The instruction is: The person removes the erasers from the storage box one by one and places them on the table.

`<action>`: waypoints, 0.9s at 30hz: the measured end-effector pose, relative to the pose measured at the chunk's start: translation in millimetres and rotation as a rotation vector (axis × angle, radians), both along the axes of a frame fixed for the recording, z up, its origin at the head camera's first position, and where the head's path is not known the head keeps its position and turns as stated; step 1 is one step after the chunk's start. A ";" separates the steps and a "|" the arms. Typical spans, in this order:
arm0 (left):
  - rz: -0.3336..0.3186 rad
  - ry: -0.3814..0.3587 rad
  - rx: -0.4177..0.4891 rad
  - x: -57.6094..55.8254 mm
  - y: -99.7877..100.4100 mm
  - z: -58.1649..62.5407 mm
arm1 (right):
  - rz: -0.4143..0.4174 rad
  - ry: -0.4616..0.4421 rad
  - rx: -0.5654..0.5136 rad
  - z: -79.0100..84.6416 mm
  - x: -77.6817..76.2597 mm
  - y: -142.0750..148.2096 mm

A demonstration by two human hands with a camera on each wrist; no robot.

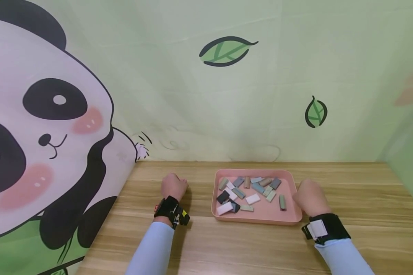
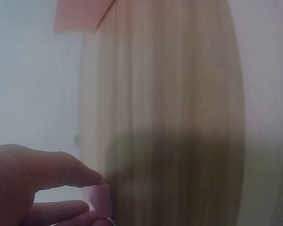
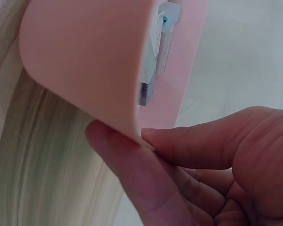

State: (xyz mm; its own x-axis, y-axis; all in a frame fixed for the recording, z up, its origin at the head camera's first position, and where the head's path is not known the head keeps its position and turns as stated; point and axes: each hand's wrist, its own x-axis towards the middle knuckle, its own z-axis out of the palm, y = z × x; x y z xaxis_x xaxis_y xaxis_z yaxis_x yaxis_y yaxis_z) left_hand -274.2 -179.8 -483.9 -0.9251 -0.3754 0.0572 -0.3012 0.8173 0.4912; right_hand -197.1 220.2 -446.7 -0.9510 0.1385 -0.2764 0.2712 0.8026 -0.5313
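A shallow pink tray [image 1: 261, 218] stands on the table, holding several small blocks in white, grey, blue, tan and dark tones, some rounded. At its right side my right hand [image 1: 312, 198] pinches the wall; the right wrist view shows the thumb [image 3: 193, 146] inside the rim and the index finger [image 3: 141, 174] outside. My left hand [image 1: 173, 186] is left of the tray, apart from it. Between its thumb and fingers it holds a small pinkish block [image 2: 101, 200], seen in the left wrist view. From the head view that block is hidden.
Wood-grain table [image 1: 234, 248] spreads around the tray and both hands. Behind it hangs a pale green cloth [image 1: 179, 95] printed with leaves and a large panda [image 1: 62, 152] at left. A green cloth side [image 1: 409, 160] borders the table at right.
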 end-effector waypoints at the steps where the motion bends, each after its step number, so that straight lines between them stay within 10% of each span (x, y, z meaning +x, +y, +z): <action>1: -0.002 -0.003 -0.003 0.9 0.4 0.8 | -0.001 0.000 0.000 -0.1 0.3 -0.2; 9: -0.087 0.026 -0.087 8.6 11.1 16.9 | -0.001 -0.019 0.011 -1.6 2.1 -0.5; 19: -0.326 0.181 0.032 29.2 56.4 61.4 | -0.008 -0.032 -0.001 -0.8 0.5 1.1; 27: -0.470 0.107 -0.002 53.2 87.7 75.3 | -0.008 -0.026 0.006 -2.3 -2.7 1.0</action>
State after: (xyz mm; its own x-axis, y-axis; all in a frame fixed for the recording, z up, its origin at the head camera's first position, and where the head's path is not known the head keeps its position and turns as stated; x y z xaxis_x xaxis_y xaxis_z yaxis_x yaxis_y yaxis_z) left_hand -221.1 -92.1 -408.6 -0.9834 0.0818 0.1620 0.1530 0.8539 0.4974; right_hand -199.8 221.2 -449.0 -0.9425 0.1475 -0.2997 0.2910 0.8035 -0.5194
